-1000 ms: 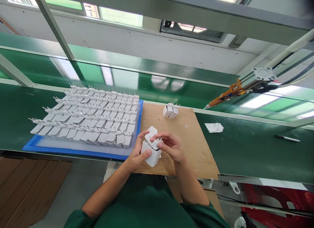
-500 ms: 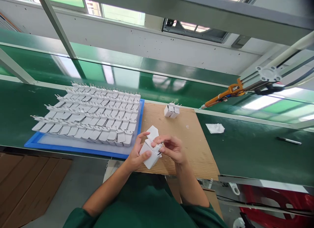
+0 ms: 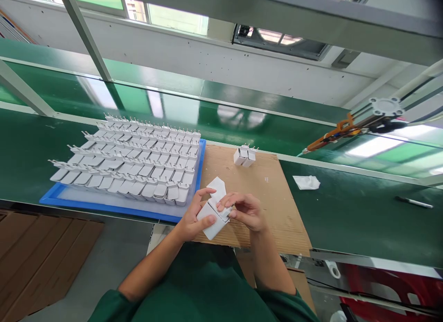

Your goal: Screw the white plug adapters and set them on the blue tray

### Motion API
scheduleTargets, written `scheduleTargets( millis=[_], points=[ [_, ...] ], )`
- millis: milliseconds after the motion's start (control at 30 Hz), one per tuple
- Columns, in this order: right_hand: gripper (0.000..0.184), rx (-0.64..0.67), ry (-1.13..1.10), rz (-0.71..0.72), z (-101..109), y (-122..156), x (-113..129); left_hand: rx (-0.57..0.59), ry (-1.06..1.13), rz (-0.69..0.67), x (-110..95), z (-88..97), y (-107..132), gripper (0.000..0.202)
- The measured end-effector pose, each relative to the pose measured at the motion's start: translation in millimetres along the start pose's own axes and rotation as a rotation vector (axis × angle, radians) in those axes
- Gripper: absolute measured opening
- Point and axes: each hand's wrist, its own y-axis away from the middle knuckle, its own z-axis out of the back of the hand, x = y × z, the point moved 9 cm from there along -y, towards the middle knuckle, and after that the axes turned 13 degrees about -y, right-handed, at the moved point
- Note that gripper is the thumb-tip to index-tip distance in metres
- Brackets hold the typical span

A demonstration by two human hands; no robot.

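My left hand is closed around a white plug-in power adapter, thumb along its near side. A flat white flap-like piece sticks up beyond the adapter, by my left index finger; whether it is joined to it I cannot tell. My right hand has its fingers bent over the adapter's right end. Its thumb and fingertips press on the plug part, partly hiding it. Both hands are above the near edge of a brown cardboard sheet.
On the left, a blue-rimmed tray carries rows of white adapters, pins up. A small group of adapters stands at the cardboard's back. To the right are an orange-bodied tool with a thin tip, a white tissue-like piece and a pen.
My right fingers have shifted slightly at the plug end; both hands keep their hold on the adapter. The orange tool's tip sits farther right. The whole view has shifted a little.
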Motion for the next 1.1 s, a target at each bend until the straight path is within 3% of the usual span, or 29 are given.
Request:
scheduleTargets(
  millis=[267,533,700,833,967,1100],
  points=[
    [0.021,0.041,-0.031,0.02,-4.0,0.5,0.5,-0.003,-0.02,-0.102,-4.5,1.2,-0.8,0.06],
    [0.021,0.01,-0.007,-0.048,-7.4,4.8,-10.9,-0.065,0.042,-0.086,-2.0,6.8,1.7,0.048],
    [0.058,0.024,-0.014,-0.056,-18.3,9.1,-22.3,-0.183,0.173,-0.028,5.0,19.6,3.3,0.043],
    [0.096,0.071,0.243,-0.042,-35.4,6.3,-28.4,-0.27,0.226,0.023,5.5,28.0,6.0,0.046],
    [0.096,0.021,0.488,0.021,-45.0,5.9,-27.4,-0.327,0.226,0.035,4.6,31.9,14.4,0.049],
    [0.087,0.036,0.465,0.14,-51.7,6.8,-24.0,-0.217,0.203,-0.055,-3.3,35.1,25.5,0.041]
  ],
)
